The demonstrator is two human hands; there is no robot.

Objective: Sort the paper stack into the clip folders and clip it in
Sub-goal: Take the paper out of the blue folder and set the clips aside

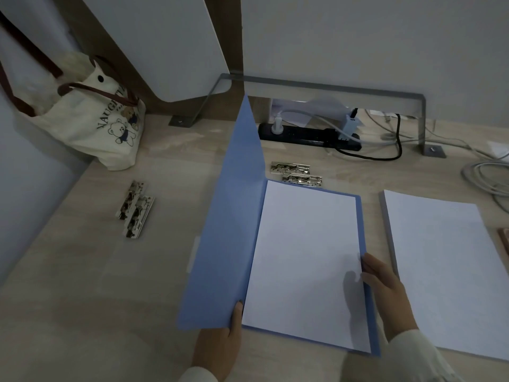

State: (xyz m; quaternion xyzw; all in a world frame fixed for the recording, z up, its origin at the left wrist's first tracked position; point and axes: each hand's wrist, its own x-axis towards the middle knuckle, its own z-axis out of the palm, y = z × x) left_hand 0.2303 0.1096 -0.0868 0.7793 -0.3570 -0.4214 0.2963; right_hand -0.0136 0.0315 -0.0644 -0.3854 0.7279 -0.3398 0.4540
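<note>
- Here the blue folder lies open near the front of the bench, its back panel flat and its front cover raised almost upright.
- The left hand pinches the raised cover at its lower edge, thumb on the inner face. The cover looks like thin, flexible plastic, light but inclined to bow, so a hold close to the spine fold probably steadies it best.
- The loaded sheets rest on the back panel, squared toward the spine. Loose paper is light, limp and slippery sheet on sheet, so it is best handled by pressing flat or squeezing at the edges.
- The right hand rests with extended fingers against the right edge of these sheets, gripping nothing.
- The paper stack sits just right of the folder. It appears thick, hence heavy as a block, and is better lifted in small batches from a corner.
- The rear clips lie just behind the folder, and the left clips lie well apart on the left. Being rigid sprung metal, they probably need a firm grip on the lever.
</note>
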